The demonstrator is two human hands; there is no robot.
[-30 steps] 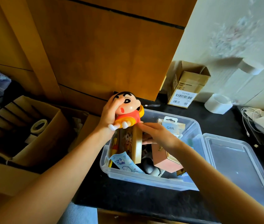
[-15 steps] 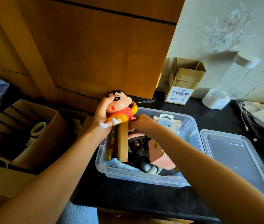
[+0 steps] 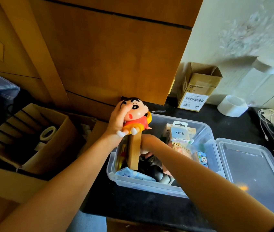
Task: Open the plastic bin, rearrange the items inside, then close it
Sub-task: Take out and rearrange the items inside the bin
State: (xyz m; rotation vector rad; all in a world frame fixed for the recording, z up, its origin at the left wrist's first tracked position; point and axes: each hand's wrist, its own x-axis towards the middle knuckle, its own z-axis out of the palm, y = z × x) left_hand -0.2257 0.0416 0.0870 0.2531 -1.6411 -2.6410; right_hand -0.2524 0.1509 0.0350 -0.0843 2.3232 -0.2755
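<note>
The left hand [image 3: 117, 122] wraps its fingers around a cartoon figurine [image 3: 137, 117] above the back left corner of the open plastic bin [image 3: 205, 131]. The right hand [image 3: 147, 144] reaches inside the bin; I cannot tell how its fingers are.

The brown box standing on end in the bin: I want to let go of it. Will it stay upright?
Probably not by itself. The brown box is tall and narrow on a small end, leaning slightly, so it looks apt to tip. Its flat, straight faces suggest stiff card, unlikely to sag. The bin wall and the packets beside it may prop it.
</note>
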